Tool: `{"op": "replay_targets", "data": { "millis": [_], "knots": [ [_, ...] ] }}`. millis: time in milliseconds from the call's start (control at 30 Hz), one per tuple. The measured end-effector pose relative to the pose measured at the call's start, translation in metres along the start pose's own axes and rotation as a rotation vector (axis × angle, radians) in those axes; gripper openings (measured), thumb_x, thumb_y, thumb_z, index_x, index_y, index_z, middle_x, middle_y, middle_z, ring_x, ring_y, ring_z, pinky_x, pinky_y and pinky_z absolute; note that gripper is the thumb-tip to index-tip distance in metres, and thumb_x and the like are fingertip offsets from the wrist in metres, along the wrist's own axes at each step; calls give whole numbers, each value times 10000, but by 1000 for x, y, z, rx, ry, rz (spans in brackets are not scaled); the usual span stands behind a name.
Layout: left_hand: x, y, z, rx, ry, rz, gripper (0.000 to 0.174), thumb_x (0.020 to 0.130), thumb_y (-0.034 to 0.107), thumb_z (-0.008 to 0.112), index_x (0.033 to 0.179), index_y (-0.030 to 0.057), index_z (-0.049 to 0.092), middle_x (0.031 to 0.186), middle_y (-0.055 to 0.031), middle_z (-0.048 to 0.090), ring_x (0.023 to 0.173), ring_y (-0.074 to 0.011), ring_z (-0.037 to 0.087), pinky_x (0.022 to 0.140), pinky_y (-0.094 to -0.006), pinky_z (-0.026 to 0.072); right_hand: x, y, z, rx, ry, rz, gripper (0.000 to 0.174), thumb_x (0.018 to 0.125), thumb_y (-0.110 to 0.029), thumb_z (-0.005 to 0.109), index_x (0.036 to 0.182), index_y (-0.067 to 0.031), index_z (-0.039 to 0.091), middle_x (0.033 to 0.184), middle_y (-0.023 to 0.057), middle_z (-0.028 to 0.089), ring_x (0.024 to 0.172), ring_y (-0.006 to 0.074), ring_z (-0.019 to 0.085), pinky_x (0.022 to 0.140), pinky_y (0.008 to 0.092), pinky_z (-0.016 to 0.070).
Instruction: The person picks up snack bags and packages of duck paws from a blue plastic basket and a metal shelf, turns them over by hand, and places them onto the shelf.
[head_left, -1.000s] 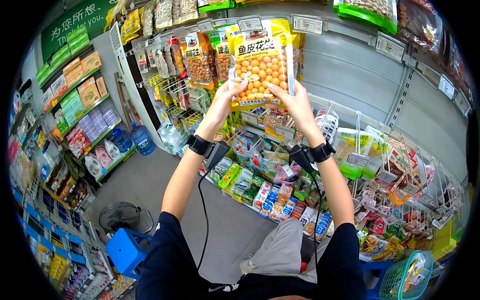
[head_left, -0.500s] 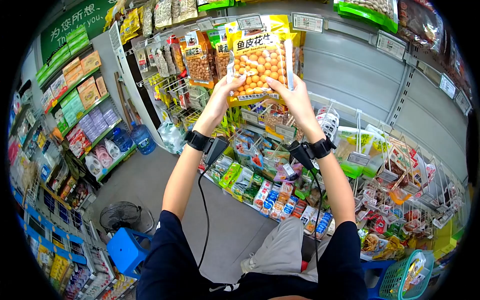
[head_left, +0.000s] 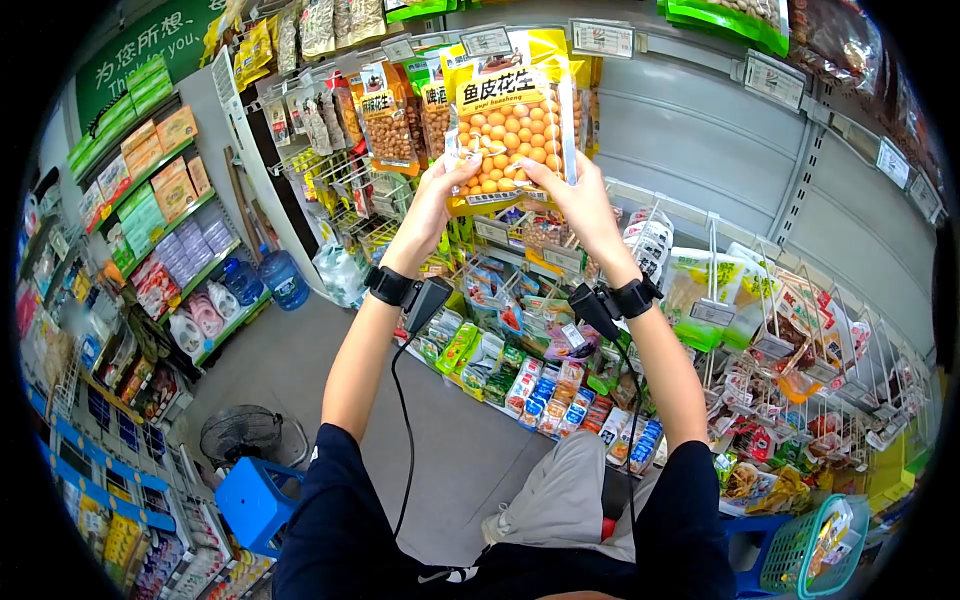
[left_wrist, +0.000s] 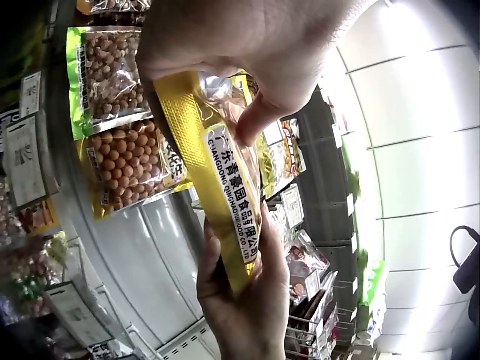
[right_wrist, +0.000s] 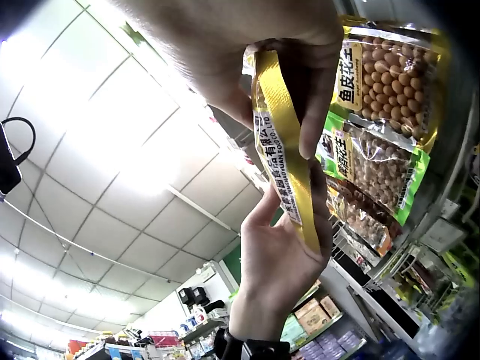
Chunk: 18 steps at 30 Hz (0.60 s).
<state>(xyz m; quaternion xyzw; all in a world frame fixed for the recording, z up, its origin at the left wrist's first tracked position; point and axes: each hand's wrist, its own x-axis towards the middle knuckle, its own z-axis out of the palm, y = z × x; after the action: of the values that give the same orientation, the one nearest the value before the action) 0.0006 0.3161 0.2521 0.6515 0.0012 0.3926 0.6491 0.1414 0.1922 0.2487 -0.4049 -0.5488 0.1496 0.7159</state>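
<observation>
A yellow bag of coated peanuts (head_left: 513, 125) is held up in front of the shelf in the head view, its printed front and clear window facing me. My left hand (head_left: 436, 203) grips its lower left corner, thumb across the front. At the lower right corner my right hand (head_left: 583, 208) pinches it the same way. From the left wrist, the bag's gold bottom edge (left_wrist: 184, 124) runs between both hands. The right wrist view also looks onto that edge, with the left hand (right_wrist: 277, 259) below it. Fingers behind the bag are mostly hidden in the head view.
More peanut bags (head_left: 390, 115) hang behind, left of the held one. Price tags (head_left: 602, 39) line the rail above. Packaged snacks (head_left: 545, 400) fill the low shelf. A blue stool (head_left: 250, 500), a fan (head_left: 240, 435) and a green basket (head_left: 800, 560) stand on either side.
Both hands keep their hold on the peanut bag, which leans slightly more to the left. The head view has shifted a little.
</observation>
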Motion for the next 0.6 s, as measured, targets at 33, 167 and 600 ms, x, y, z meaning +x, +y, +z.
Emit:
{"op": "replay_targets", "data": {
  "millis": [33,167,600],
  "knots": [
    [0,0,0,-7,1,-11,408,837,201,568,1181,10,457,1129,-81,552,1025,-140,535,886,-287,430,0,1,0,15,12,-3,300,808,-171,639,1036,0,545,932,63,622,795,108,610,555,228,533],
    [3,-6,-1,-14,7,-8,417,833,193,573,1183,1,453,1131,-89,551,1027,-143,536,884,-282,432,-2,0,0,7,26,8,290,808,-174,640,1026,-5,549,917,57,623,787,105,610,555,231,533],
    [16,-13,-3,77,35,-10,429,842,197,577,1194,-4,435,1143,-76,540,1043,-135,522,906,-287,406,3,18,-9,36,34,45,313,815,-178,635,1049,7,541,956,69,616,814,110,606,585,240,533]
  ]
}}
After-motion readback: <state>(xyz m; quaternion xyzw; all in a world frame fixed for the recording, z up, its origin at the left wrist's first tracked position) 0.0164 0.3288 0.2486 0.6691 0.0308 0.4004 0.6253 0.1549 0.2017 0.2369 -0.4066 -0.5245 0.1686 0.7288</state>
